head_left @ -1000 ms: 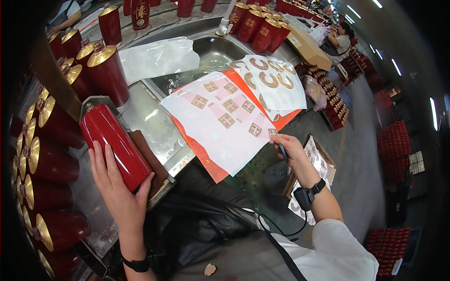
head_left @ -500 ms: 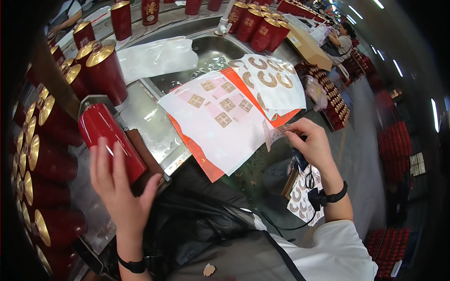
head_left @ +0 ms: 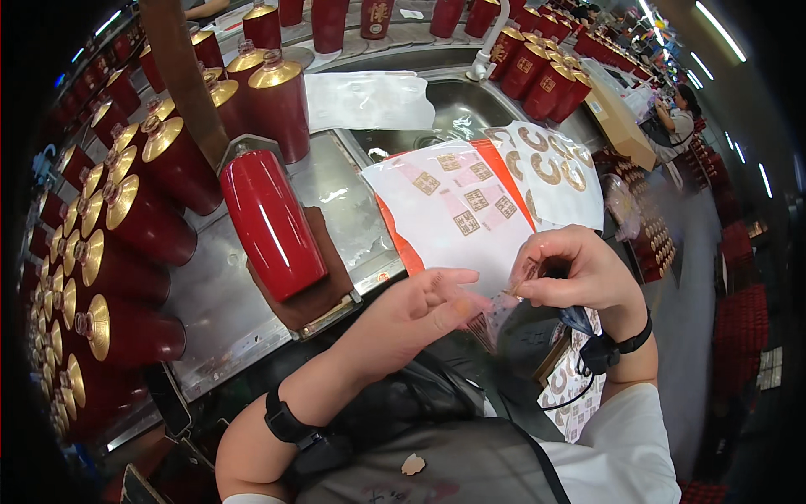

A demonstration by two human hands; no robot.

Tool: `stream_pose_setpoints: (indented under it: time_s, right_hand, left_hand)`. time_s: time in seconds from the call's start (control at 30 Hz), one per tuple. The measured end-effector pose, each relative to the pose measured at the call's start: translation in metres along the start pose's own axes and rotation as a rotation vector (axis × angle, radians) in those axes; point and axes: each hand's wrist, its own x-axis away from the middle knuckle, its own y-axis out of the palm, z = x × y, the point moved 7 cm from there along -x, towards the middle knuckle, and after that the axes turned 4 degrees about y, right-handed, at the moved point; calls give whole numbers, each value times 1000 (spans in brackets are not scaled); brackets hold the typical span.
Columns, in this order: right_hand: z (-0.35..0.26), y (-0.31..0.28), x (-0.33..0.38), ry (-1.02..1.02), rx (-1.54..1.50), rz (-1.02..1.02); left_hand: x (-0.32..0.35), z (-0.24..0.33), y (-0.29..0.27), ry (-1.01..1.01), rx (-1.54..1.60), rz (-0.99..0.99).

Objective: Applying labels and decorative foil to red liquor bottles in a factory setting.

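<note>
My right hand (head_left: 579, 269) pinches a small piece of clear decal film (head_left: 501, 312) between thumb and fingertips, above my lap. Beside the film's left edge is my left hand (head_left: 420, 315), fingers stretched and thumb apart; whether its tips touch the film is hard to tell. A glossy red bottle (head_left: 273, 227) lies on its side on a brown cloth-like pad (head_left: 323, 252), with neither hand on it. Just beyond my hands, a white decal sheet (head_left: 437, 223) with several gold square seals rests over an orange-red sheet (head_left: 405, 248).
Several red bottles with gold shoulders (head_left: 151, 235) crowd the left side. A metal sink (head_left: 470, 105) and a white sheet (head_left: 369, 99) are behind the decals. Another sheet carries gold curved decals (head_left: 550, 164). At the far right is another person (head_left: 676, 126).
My left hand has left the red bottle and come right, to the film. My right hand still pinches the film, now nearer my left hand. The view has shifted left.
</note>
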Motion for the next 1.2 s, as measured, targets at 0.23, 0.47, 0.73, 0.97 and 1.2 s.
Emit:
stream_pose_setpoints:
  time_s: [0.23, 0.47, 0.73, 0.97, 1.2]
  right_hand:
    - [28, -9, 3, 78, 14, 89]
    - [38, -12, 2, 21, 56, 178]
    - [40, -12, 3, 19, 83, 187]
    - [48, -14, 8, 28, 70, 215]
    - [57, -27, 9, 74, 27, 247]
  left_hand:
    - [1, 6, -13, 94, 73, 164]
    - [1, 7, -22, 251, -79, 262]
    - [6, 15, -20, 322, -309, 308]
    - [9, 21, -15, 447, -598, 352]
    - [15, 30, -17, 535, -728, 380]
